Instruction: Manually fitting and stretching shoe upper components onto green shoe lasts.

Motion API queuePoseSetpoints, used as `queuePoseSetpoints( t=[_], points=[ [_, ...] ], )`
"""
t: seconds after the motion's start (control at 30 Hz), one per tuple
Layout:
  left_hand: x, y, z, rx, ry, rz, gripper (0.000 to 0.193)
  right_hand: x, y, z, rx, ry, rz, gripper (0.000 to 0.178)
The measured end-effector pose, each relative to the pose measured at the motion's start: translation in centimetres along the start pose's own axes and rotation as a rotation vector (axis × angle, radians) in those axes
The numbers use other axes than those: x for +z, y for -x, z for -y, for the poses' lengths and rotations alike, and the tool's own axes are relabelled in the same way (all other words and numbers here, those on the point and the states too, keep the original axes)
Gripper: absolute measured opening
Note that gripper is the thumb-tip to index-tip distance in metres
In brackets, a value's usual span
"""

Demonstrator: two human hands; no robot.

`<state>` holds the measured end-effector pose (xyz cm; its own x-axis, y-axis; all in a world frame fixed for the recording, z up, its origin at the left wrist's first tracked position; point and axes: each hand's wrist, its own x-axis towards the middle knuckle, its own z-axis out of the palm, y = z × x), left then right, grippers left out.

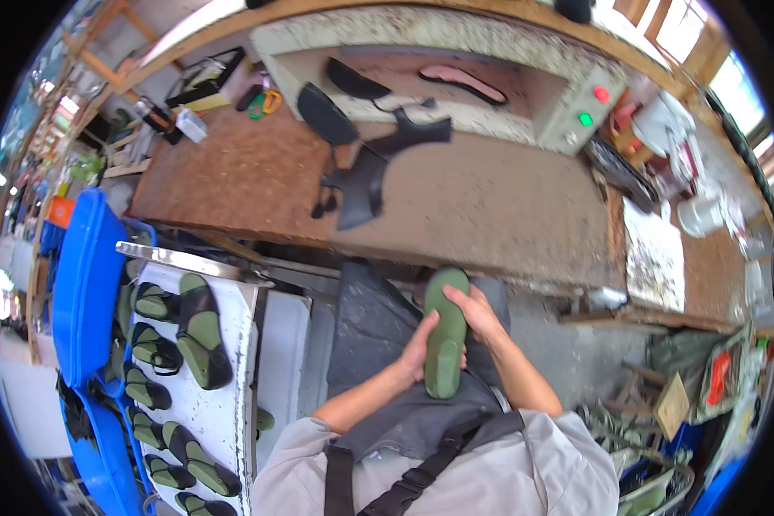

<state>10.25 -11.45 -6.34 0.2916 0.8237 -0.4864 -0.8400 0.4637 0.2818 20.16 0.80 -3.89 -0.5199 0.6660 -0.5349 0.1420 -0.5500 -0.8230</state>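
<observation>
In front of my lap a green shoe sole [445,335] is held lengthwise, its heel end toward me. My left hand [417,348] grips its left side near the middle, fingers partly hidden underneath. My right hand [476,313] holds the right side closer to the far end, thumb on the green face. Whether an upper is attached beneath the sole cannot be seen. Beyond the hands, dark shoe uppers [359,185] lie on the brown workbench [499,198]. To my left, several green-and-black shoes [200,331] rest on a white rack shelf [224,413].
A pale box-shaped machine [568,107] with red and green buttons stands at the back of the bench, a pink insole [463,84] inside its opening. Blue bins [90,288] flank the rack. Scissors with coloured handles [265,103] lie back left. White containers [701,215] stand at right.
</observation>
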Motion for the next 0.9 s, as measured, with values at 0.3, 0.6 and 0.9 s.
queuePoseSetpoints(
  t=[0.3,0.6,0.9],
  points=[
    [0.3,-0.1,-4.1,-0.130,-0.156,-0.160,0.069,-2.3,-2.3,-0.9,-0.064,0.252,-0.029,0.055],
    [7.9,-5.1,-26.8,1.123,-1.726,-0.589,0.044,0.4,1.4,14.5,-0.392,1.047,0.278,0.049],
    [9.2,-12.4,-29.7,0.806,-1.882,0.123,0.044,-0.1,-8.3,18.8,-0.912,1.465,-0.130,0.062]
  ],
)
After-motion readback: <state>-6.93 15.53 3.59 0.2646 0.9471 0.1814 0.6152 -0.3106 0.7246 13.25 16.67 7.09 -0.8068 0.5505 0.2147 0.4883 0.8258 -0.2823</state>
